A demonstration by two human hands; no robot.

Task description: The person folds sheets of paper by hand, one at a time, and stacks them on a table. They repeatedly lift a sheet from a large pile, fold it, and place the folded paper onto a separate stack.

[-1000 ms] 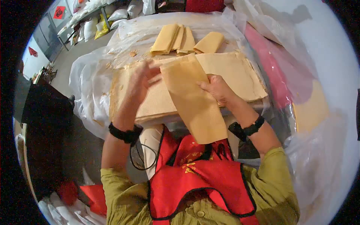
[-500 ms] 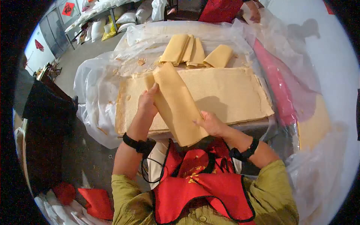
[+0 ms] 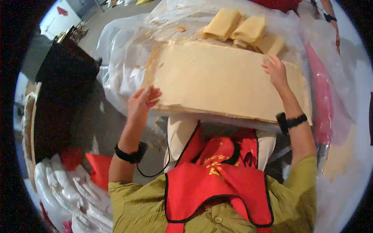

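A wide, flat stack of thin tan sheets [image 3: 217,77] lies on the plastic-covered table in front of me. At its front left corner is my left hand [image 3: 143,100], its fingers loosely bent and apart with nothing held in them. Over the far right part of the stack, my right hand [image 3: 276,73] is raised with bent, parted fingers, holding nothing. Just beyond it sit several folded bundles of the same tan sheet [image 3: 250,30], partly overlapping along the back edge of the stack.
Clear plastic sheeting [image 3: 116,70] drapes over the table's left side. Pink material [image 3: 322,97] under plastic runs along the right. Another person's arm [image 3: 335,29] hangs at the top right. White sacks [image 3: 74,194] and a dark piece of furniture [image 3: 62,89] stand at left.
Both hands have let go of the folded tan sheet and moved apart, left to the front corner, right toward the back. The bundles at the back look rearranged. The view has shifted.
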